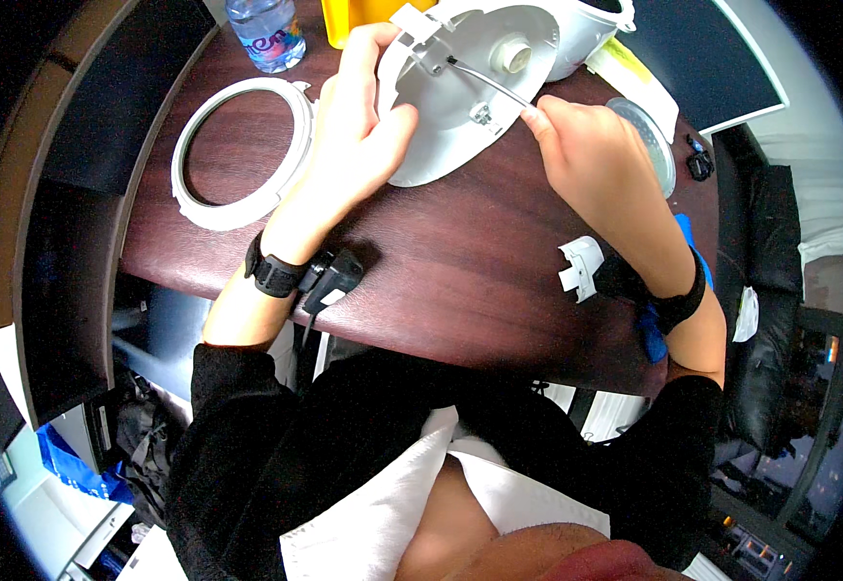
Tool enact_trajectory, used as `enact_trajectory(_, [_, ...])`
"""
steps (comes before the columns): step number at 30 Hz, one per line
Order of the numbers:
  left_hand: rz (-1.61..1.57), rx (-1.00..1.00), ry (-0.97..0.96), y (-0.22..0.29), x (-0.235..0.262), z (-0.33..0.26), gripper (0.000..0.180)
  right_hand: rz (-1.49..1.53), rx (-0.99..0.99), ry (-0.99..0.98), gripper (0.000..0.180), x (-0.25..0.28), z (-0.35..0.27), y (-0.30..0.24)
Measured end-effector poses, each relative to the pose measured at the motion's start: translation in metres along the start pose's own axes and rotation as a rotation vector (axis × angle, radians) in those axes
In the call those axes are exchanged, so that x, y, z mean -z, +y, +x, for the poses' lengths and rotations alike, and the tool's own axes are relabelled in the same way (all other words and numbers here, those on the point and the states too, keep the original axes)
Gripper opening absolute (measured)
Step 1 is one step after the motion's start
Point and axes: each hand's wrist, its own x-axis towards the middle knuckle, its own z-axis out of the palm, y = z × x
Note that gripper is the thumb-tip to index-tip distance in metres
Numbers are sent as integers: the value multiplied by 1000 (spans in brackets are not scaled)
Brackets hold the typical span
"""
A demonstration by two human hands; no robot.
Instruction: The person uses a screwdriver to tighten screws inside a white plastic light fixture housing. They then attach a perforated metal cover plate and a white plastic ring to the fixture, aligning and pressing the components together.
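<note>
A curved white plastic housing (460,126) stands at the far middle of the table, its hollow inner side facing me. My left hand (358,136) grips its left edge, fingers up by the small bracket (425,41). In my closed right hand (586,145) is a thin metal screwdriver (495,86), its handle hidden by the fingers. The dark tip meets the inside of the housing beside the bracket. Left of my left forearm lies a white plastic ring (186,160). A small white clip-shaped part (580,268) rests below my right wrist.
A water bottle (266,37) and a yellow container (368,15) stand at the back. Another white shell (591,34) and a clear round lid (649,145) are at the far right. A black charger-like block (334,281) sits by my left wrist; a dark monitor (702,58) stands behind.
</note>
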Motion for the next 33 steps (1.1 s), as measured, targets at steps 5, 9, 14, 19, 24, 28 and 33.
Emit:
enact_trajectory(5, [28,4,-17,3,0,-1,45,575,-132,-222,33,-9,0,12])
enact_trajectory(9, [31,-11,8,3,1,-2,45,1001,-595,-673,36,4,9,2])
enact_trajectory(14, [25,-32,30,-2,-3,2,46,839,-296,-382,34,-14,4,15])
enact_trajectory(19, [-109,91,-39,7,1,0,53,91,47,14,32,0,3,10])
enact_trajectory(24, [-375,280,-144,3,3,-3,62,-21,90,47,29,4,5,8])
enact_trajectory(28, [-410,285,-140,5,2,-3,61,27,106,66,26,-7,1,11])
enact_trajectory(33, [-300,217,-117,4,-1,-3,57,-88,147,30,23,-3,-3,9])
